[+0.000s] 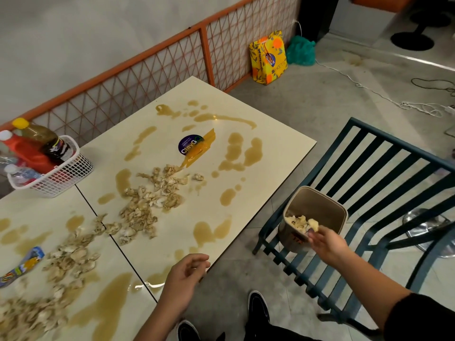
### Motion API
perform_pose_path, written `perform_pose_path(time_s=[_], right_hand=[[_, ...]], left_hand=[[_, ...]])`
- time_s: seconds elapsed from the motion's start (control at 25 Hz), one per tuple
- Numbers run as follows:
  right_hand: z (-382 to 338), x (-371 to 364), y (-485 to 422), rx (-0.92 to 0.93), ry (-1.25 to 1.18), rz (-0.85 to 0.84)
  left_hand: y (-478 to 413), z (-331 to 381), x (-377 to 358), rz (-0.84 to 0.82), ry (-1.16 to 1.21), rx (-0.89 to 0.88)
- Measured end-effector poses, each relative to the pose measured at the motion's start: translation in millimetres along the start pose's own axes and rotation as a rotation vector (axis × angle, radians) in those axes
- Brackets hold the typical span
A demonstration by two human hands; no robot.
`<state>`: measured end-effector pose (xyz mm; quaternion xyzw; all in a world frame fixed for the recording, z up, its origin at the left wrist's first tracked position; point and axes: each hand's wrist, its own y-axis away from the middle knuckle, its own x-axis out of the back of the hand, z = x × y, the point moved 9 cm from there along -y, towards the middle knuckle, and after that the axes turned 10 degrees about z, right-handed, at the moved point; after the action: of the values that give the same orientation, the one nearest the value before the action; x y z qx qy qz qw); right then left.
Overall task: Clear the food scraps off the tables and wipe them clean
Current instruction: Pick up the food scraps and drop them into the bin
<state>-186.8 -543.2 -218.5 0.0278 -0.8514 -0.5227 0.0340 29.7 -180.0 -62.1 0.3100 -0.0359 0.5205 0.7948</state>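
Left hand [183,279] idles loosely curled, empty; our bin [320,205] sits on the chair [384,156] so food scraps [299,222] drop in easy; right hand [326,242] grip unclear.

Two cream tabletops stand edge to edge: the right tabletop [270,153] and the left tabletop [44,210]. Food scraps [147,200] trail across the seam, from the right tabletop's middle toward the left one's near edge. Brown spills [246,151] blotch both. A round purple sticker [188,145] marks the right tabletop's middle. A white basket [61,179] of bottles sits at the left tabletop's far corner by the seam, and a wrapper [22,267] lies near its left edge.
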Motion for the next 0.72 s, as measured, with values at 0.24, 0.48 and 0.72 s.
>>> perform_pose_path(time_s=[0.24, 0.48, 0.72], right_hand=[[36.4, -19.9, 11.6, -0.074, 0.267, -0.044], [113.4, -111.5, 111.2, 0.163, 0.855, -0.389], [149.5, -193.5, 211.9, 0.398, 0.994, -0.588]], left_hand=[[-2.9, -14.5, 34.6, 0.083, 0.062, 0.053], [4.7, -27.4, 61.5, 0.137, 0.097, 0.073], [14.0, -49.6, 113.7, 0.156, 0.105, 0.074]])
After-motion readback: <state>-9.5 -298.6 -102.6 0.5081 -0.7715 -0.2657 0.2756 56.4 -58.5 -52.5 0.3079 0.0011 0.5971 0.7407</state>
